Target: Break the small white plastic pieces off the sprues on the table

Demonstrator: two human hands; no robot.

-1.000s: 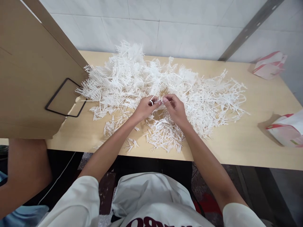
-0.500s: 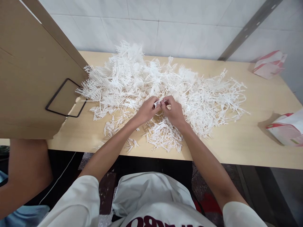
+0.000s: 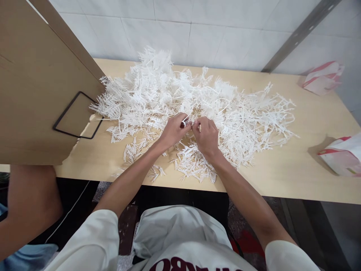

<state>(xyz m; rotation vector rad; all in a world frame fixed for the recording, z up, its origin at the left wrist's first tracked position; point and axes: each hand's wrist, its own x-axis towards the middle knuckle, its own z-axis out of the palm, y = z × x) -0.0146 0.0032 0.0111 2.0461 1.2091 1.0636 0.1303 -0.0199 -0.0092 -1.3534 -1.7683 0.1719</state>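
Observation:
My left hand (image 3: 176, 130) is closed on a thin white plastic strand piece (image 3: 184, 123), part of which curls out between thumb and fingers. Fingertip to fingertip with it, my right hand (image 3: 207, 136) is closed in a pinch; whatever lies in its fingers is hidden or too small to name. Behind both hands spreads a large tangled heap of white branching strands (image 3: 166, 86). In front of my right hand lies a smaller pile of short white pieces (image 3: 196, 162). A few loose pieces (image 3: 156, 172) rest near the table's front edge.
A brown cardboard sheet (image 3: 42, 82) stands at the left, with a black rectangular frame (image 3: 79, 114) against it. Another person's arm (image 3: 34, 195) shows below it. Two red-and-white paper packets (image 3: 323, 78) sit on the right of the wooden table (image 3: 287, 169). A tiled wall (image 3: 220, 34) rises behind.
My right hand has turned, its fingers curling in more tightly. My left hand stays in nearly the same place, with the white strand still in it. The heap looks the same.

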